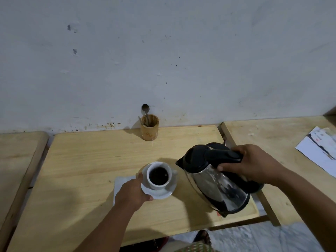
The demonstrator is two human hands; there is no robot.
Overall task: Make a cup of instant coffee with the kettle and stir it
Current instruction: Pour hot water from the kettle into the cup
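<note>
A white cup [170, 177] filled with dark coffee stands on a white saucer [161, 194] in the middle of the wooden table [91, 160]. My left hand [133, 192] grips the saucer's left rim. My right hand [252, 163] is closed around the black handle of a steel kettle [216, 180]. The kettle is tilted left, its black spout just right of the cup; no stream of water shows. A spoon [146, 110] stands in a bamboo holder [150, 127] by the wall.
A white napkin [121, 182] lies under the saucer's left side. Separate wooden tables stand to the left [16, 160] and right [272, 139]; papers [320, 148] lie on the right one. A wall rises right behind the tables. A foot [202, 236] shows below the table edge.
</note>
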